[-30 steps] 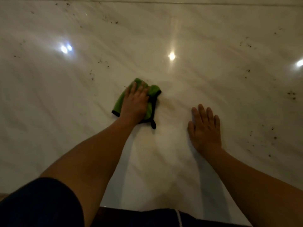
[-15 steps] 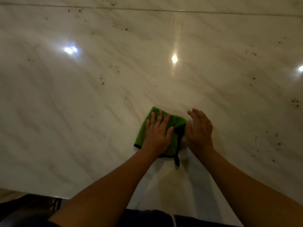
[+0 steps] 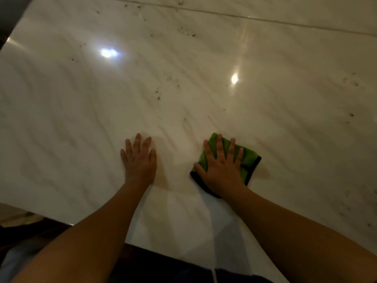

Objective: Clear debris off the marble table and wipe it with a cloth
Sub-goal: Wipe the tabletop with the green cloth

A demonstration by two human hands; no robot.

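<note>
Your right hand (image 3: 221,168) lies flat on the green cloth (image 3: 250,158), fingers straight and spread, palm pressing it onto the marble table (image 3: 81,119). No finger curls round it, so this is a press, not a grasp. The cloth is folded into a small pad with black trim. Green shows past your fingertips and out to the right of the hand, and the black edge shows along the right side and below the thumb toward the wrist. The pad sits near the table's near edge, right of centre in the view.

Your left hand (image 3: 139,162) is flat on bare marble to the left of the cloth, fingers straight and fairly close together, released, holding nothing. It is apart from the cloth, with a strip of marble between the two hands. Both forearms enter from the bottom corners.

Debris is on the table: dark specks (image 3: 158,93) in a loose cluster beyond the left hand toward mid-table. There are further crumbs (image 3: 186,32) near the far seam (image 3: 285,23), and scattered bits (image 3: 352,115) out on the right side. All are well apart from the cloth. Each speck is too small to tell what it is.

The polished marble shows two light reflections (image 3: 109,53), one far left of centre and one beyond the right hand. Dark clothing (image 3: 163,268) fills the bottom edge under the table's near rim
</note>
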